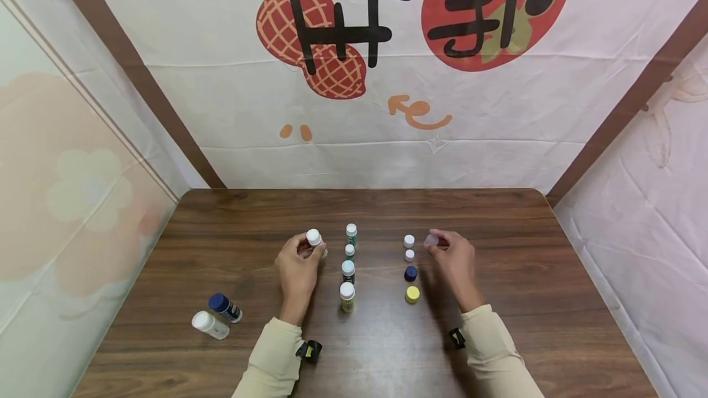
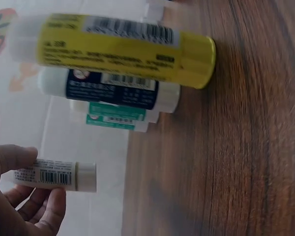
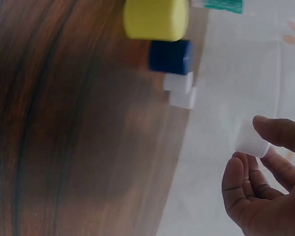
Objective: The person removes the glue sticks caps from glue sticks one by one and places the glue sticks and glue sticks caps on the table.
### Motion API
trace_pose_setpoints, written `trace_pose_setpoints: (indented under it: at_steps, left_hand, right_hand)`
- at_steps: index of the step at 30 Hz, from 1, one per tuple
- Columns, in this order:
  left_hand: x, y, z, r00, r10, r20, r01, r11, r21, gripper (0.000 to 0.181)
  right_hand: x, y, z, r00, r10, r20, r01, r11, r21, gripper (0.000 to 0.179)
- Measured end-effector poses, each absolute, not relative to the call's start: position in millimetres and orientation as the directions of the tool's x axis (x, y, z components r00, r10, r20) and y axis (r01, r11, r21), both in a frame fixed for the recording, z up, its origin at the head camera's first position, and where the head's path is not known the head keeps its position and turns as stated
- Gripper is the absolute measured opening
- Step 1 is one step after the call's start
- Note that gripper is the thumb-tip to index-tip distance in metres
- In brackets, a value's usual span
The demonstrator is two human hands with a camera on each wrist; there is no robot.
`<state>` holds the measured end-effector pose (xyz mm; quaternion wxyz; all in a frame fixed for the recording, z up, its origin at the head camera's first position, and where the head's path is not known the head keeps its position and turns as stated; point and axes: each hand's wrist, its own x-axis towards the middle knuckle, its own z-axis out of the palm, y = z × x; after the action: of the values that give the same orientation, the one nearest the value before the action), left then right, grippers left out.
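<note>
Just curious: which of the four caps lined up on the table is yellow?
The yellow cap is the one closest to the person, at the near end of the row, just in front of the dark blue cap.

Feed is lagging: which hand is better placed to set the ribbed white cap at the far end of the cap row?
Right hand: it pinches the ribbed white plastic cap just beside the cap row.

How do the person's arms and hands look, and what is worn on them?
Both arms are covered by long, pale cream sleeves: the left sleeve and the right sleeve. The left hand and right hand are bare, without gloves; no rings can be made out. At each cuff sits a small black device with a yellow mark, one at the left wrist and one at the right wrist.
</note>
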<state>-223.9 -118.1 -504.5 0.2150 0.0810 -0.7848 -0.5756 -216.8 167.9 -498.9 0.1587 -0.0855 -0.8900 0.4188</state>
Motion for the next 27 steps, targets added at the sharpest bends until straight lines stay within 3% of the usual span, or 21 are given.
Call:
trace_pose_setpoints:
  at_steps: [8,18,27]
  left_hand:
    - [-240,-110,-519,-0.927,-0.329,0.179,0.051,0.361,0.931,0.023]
    - [-249,-106,-530,-0.931,-0.316,0.183,0.037,0.417,0.908,0.021]
    - [-248,-104,-533,-0.933,-0.302,0.195,0.035,0.462,0.886,0.021]
  right_hand:
    - [-229,172,-518,-0.965,0.22,0.147,0.06,0.724,-0.687,0.026]
    - [-239,170,-532,-0.975,0.189,0.117,0.085,0.804,-0.588,0.023]
    - [-244,173,-539,-0.977,0.197,0.086,0.113,0.811,-0.574,0.021]
